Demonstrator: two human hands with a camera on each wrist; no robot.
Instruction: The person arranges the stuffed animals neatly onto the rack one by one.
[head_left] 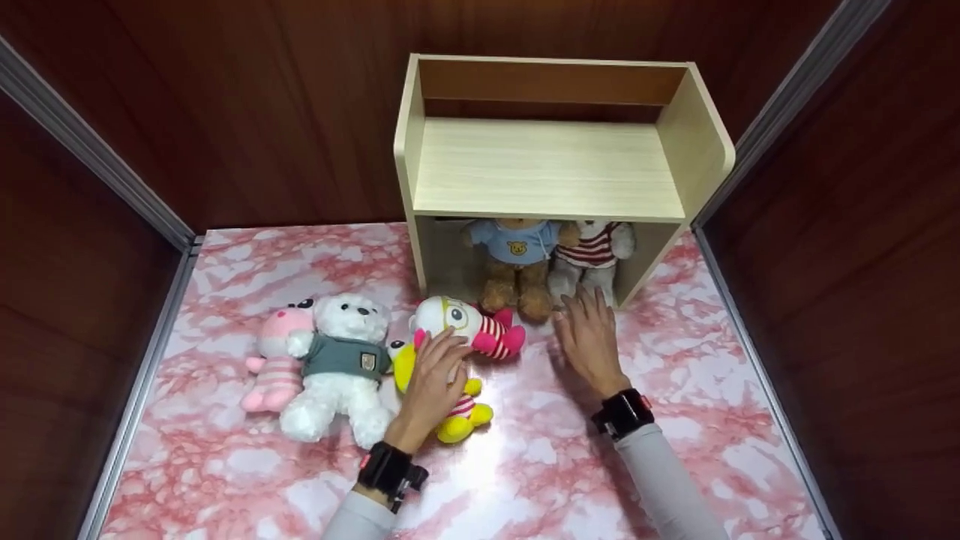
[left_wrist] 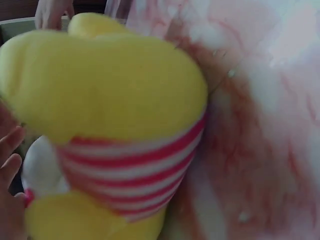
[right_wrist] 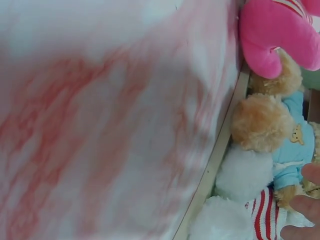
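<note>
In the head view my left hand (head_left: 430,381) lies over a yellow plush toy (head_left: 454,429) with a striped middle. Its relaxed fingertips reach the head of a pink-limbed plush toy (head_left: 495,337) in stripes. Up close, the left wrist view shows the yellow toy's rounded limbs and red-striped cloth. My right hand (head_left: 590,341), fingers extended, is at the feet of a white teddy bear (head_left: 596,251) in a striped top, inside the shelf's lower compartment. Beside that bear sits a brown teddy bear (head_left: 517,251) in a blue hoodie. The shelf board hides most of both heads.
A wooden shelf (head_left: 547,165) stands at the back wall. Left of my left hand lie a white bear in a green shirt (head_left: 341,360) and a pink striped plush toy (head_left: 277,367). Dark panels (head_left: 862,285) enclose the marbled pink surface (head_left: 562,465).
</note>
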